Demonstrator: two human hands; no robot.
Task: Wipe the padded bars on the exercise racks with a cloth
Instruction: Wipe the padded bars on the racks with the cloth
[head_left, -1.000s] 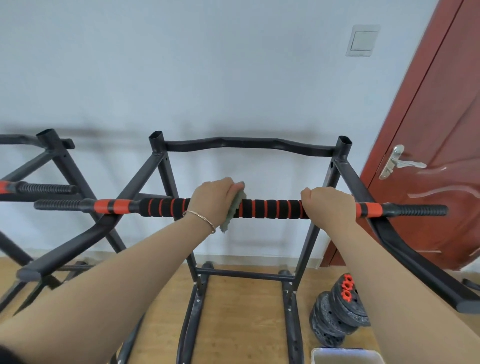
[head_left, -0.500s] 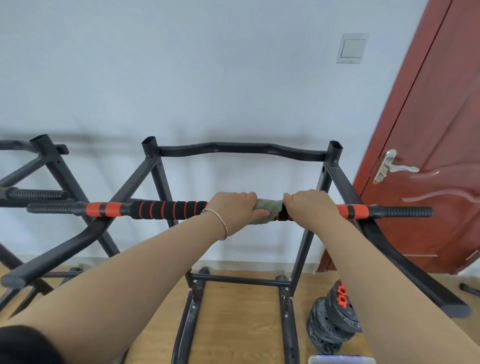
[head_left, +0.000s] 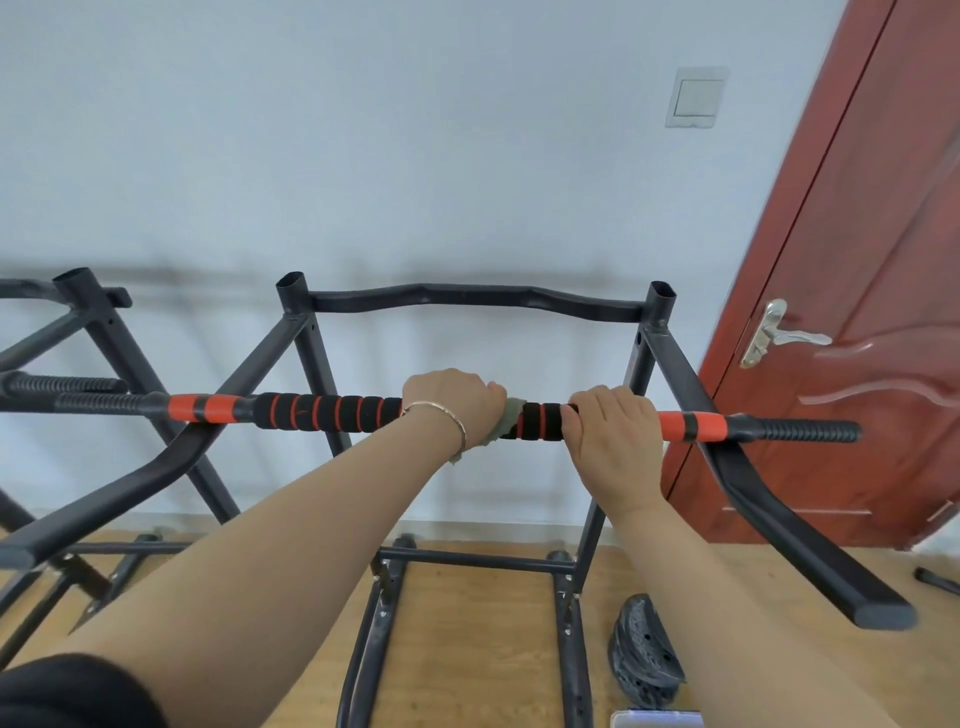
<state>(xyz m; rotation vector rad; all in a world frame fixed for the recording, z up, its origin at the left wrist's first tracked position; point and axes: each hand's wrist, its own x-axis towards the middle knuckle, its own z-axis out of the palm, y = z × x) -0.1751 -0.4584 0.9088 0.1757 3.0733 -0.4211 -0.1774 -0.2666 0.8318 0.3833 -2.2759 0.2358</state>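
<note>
Green cloth (head_left: 511, 415), seemingly wrapped round the padded bar (head_left: 332, 413), clenched in left hand (head_left: 452, 402); right hand (head_left: 613, 431) clasps bar, narrow gap between.

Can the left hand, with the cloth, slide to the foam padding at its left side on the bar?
Probably yes: the left hand grips the cloth round the padded bar, and nothing sits on that foam stretch.
</note>
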